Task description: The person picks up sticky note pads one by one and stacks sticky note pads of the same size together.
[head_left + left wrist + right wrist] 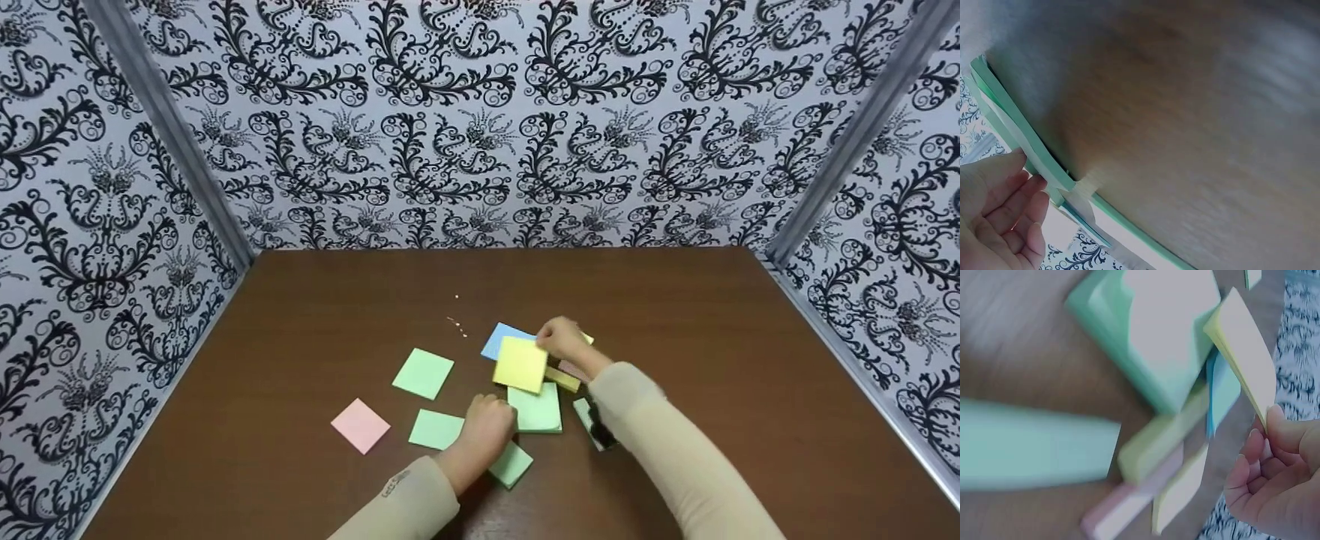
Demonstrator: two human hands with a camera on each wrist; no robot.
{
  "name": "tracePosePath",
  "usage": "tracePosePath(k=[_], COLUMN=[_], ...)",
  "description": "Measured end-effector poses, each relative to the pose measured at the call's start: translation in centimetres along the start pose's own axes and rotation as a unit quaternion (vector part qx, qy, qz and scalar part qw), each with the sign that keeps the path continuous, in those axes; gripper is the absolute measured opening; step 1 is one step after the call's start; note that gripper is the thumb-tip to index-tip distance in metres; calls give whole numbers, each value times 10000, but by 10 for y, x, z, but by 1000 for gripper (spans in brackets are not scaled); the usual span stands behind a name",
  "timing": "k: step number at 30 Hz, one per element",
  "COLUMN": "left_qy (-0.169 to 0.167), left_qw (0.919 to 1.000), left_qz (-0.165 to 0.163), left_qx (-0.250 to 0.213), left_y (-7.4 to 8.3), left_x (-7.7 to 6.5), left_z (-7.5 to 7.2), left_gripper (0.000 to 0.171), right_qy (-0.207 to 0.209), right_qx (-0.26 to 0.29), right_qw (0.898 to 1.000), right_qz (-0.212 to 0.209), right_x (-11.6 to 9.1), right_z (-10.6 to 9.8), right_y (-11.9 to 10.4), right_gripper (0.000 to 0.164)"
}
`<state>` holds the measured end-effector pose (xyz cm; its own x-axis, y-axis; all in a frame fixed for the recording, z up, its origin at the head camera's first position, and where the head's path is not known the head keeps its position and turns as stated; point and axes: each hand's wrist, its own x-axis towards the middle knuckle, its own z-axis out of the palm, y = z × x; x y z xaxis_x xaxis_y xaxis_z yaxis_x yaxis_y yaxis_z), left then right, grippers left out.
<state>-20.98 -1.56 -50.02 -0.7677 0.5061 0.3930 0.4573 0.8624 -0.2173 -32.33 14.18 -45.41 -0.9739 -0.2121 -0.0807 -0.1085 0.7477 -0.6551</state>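
Observation:
My right hand (564, 341) pinches a yellow sticky note pad (520, 364) at one corner between thumb and fingers. The right wrist view shows this thin pad (1247, 343) tilted in the air. Below it lies a thick green sticky note pad (536, 412), its top sheets uneven. My left hand (487, 427) is at the left edge of that green stack. In the left wrist view its fingers are loosely bent, thumb tip right at a green edge. Smaller green pads (437, 429) lie partly under the left hand and wrist.
A blue pad (504, 339) lies behind the yellow one. A narrow yellow block (562, 379) and a pink block (1129, 500) lie under the right wrist. Further left are a green pad (423, 373) and a pink pad (361, 426). Patterned walls bound the brown table (337, 300).

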Motion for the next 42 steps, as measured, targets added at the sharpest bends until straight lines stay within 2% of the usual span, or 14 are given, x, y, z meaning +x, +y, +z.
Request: tracePosePath(k=[3,6,9,12,14,18,22,24,27,29,31,34,37,42], left_qy=[-186,-224,-298,-409,-472,-538,-903,-1067,-1220,-1239,-1236,-1151,-1075,-1196], left_qw=[9998,9996,9990,9983,9976,9956,9910,9881,9848,9845,9854,9867,9874,9858], left_qz=[-10,-51,-100,-122,-142,-217,-337,-365,-380,-358,-326,-264,-237,-296], left_qx=[-73,-166,-331,-406,-481,-736,-933,-1049,-1172,-1185,-1124,-1120,-1138,-1142], left_y=[-1,-3,-4,-4,-6,-11,-17,-21,-25,-26,-26,-24,-22,-18], left_x=[-1,0,2,4,4,2,0,0,-1,-2,-1,-1,0,0], left_z=[-2,-2,-1,-2,-2,-4,-5,-4,-2,0,2,4,6,8], left_gripper=[24,24,23,23,25,23,13,12,13,14,14,13,14,16], right_qy=[-206,-551,-700,-687,-632,-589,-618,-616,-724,-840,-999,-1019,-882,-760], right_qx=[-292,-595,-840,-895,-932,-1251,-1548,-1894,-2724,-3172,-3394,-3421,-3407,-3330], right_qw=[9994,9962,9915,9903,9898,9846,9781,9669,9284,9001,8842,8846,8876,8921], right_qz=[13,-327,-701,-809,-877,-1070,-1247,-1593,-2420,-2865,-3050,-3002,-2973,-2958], right_x=[-5,-14,-22,-28,-29,-29,-31,-35,-42,-46,-51,-55,-57,-58], right_z=[-13,-21,-22,-15,-9,3,5,3,1,2,4,7,11,17], right_y=[8,14,18,19,19,19,21,21,21,23,24,26,27,27], right_gripper=[36,28,17,14,15,34,39,30,17,32,48,59,57,56])
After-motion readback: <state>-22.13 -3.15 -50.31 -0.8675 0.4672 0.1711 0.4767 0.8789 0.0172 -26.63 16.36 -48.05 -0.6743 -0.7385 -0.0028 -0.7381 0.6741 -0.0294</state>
